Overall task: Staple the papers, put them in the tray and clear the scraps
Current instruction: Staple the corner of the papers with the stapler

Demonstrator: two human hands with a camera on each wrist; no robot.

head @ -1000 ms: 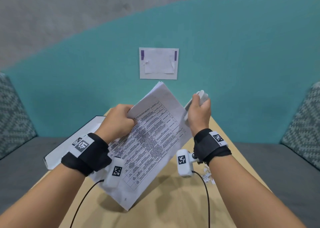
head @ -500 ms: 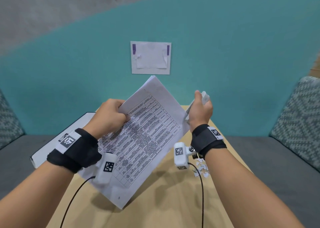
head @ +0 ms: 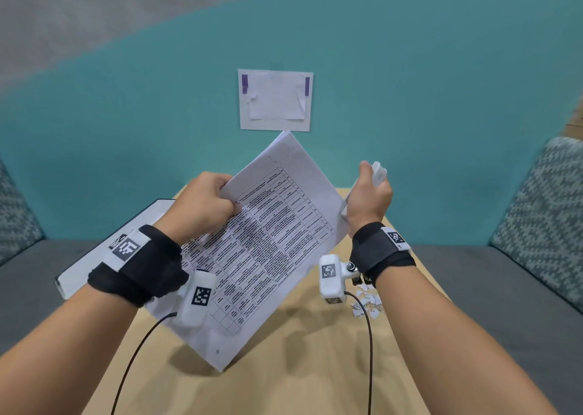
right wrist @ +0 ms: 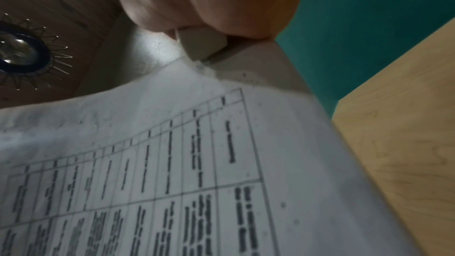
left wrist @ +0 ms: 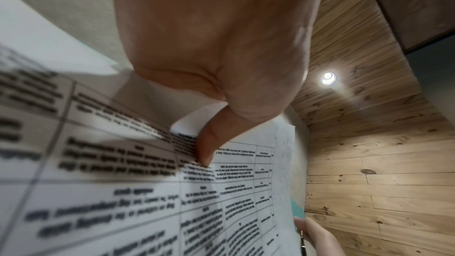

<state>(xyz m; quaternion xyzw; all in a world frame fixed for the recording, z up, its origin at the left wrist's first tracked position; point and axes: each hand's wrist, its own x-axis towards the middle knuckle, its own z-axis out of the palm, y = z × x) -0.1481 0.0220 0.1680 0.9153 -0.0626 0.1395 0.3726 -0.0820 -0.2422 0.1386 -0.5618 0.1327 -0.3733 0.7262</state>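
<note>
A stack of printed papers with tables on them is held tilted above the wooden table. My left hand grips the stack's left edge, thumb on the printed face. My right hand is curled round a white stapler, whose end sits at the right corner of the papers. Small white paper scraps lie on the table under my right wrist. A white tray lies at the table's left edge, partly behind my left wrist.
A teal wall rises behind the table with a white sheet taped to it. Grey bench seats with patterned cushions flank the table. Black cables hang from both wrist cameras.
Both hands stay on the papers and the stapler. The whole view has shifted a little; the stack sits slightly higher against the taped sheet.
</note>
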